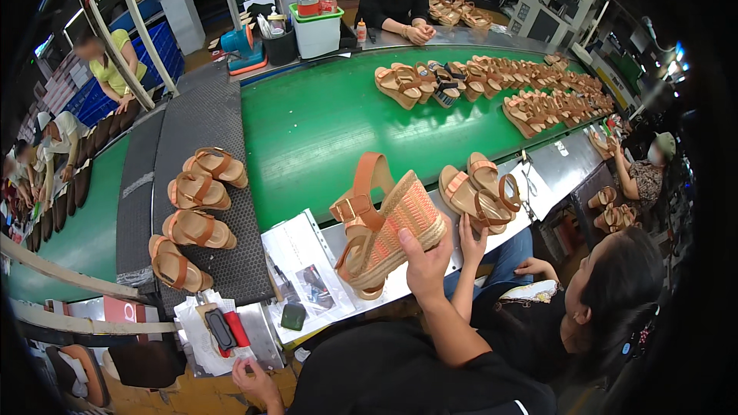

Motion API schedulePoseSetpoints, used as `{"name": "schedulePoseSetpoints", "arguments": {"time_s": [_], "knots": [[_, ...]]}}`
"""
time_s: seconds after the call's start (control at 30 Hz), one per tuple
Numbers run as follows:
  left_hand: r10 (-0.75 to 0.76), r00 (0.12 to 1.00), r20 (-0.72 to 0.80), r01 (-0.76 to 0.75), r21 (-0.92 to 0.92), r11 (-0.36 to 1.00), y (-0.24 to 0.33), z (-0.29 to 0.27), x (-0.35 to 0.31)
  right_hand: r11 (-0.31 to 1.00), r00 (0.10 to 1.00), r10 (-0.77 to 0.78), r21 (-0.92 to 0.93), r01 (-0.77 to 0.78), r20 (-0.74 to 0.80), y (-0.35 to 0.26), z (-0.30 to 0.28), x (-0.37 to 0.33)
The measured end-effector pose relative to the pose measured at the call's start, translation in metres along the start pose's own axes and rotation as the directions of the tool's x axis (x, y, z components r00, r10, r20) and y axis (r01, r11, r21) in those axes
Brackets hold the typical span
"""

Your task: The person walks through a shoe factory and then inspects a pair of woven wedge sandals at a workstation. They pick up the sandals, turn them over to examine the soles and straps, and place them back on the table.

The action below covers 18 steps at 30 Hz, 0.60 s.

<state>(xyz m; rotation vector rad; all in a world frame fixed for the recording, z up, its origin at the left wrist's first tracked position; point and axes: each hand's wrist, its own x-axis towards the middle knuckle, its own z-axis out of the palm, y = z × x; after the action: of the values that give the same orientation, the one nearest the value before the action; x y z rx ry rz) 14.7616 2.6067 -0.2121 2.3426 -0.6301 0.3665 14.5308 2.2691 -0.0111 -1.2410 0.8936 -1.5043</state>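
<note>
Wedge sandal: I see it (407, 224) held in the air over the near edge of the metal ledge (578, 163), ankle strap looping up.
Right hand: it (427, 257) clamps the sandal's right end, thumb across the woven coral face.
Left hand: it (257, 386) hangs below the near corner of the left-hand metal shelf, loosely curled, fingers holding nothing I can see, near a black case (221, 329).
Wedge feel: I judge it light for its bulk, stiff, and grippy along its rope-like edge.
Straps: likely soft and floppy; I'd hold the wedge, sparing buckle and weave.
Ledge pair: two sandals (459, 188) lie by the near edge, a co-worker's hand (471, 243) touching them.
</note>
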Motion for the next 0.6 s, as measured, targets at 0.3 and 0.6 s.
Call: {"name": "schedulePoseSetpoints", "arguments": {"time_s": [0.3,0.6], "knots": [[0.406,0.852,0.331,0.066,-0.836,0.544,0.239,-0.010,0.118,0.994,0.982,0.057,0.085,-0.074,0.180,0.008,0.013,-0.017],[0.687,0.561,0.462,0.092,-0.859,0.503,0.358,-0.052,0.164,0.945,0.911,0.154,0.213,-0.249,0.381,0.013,-0.001,-0.032]]}}
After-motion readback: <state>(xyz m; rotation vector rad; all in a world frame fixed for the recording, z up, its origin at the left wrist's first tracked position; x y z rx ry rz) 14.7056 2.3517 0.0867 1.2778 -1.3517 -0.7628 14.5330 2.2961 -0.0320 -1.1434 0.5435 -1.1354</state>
